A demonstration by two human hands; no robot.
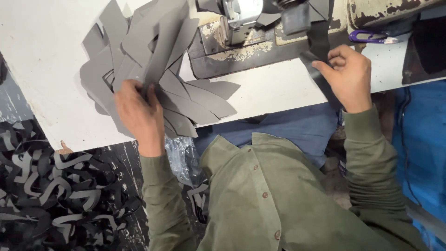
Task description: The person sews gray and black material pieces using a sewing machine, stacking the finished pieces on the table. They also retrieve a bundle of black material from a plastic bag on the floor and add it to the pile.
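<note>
Pinching one grey cut piece [158, 65] from the fanned stack [195, 100] on the white table [42, 56], left hand [137, 111]; right hand [348, 74] grips a black strip [320, 76] beside the sewing machine [241, 37].

Purple-handled scissors [371, 37] on white table [42, 56]; dark strip scraps [55, 190], seemingly on floor.

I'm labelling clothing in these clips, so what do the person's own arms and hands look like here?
Both arms wear long olive-green sleeves of a soft, slightly fuzzy buttoned shirt, ending at the wrists. The left hand and right hand are bare: no gloves, rings or watch visible.
</note>
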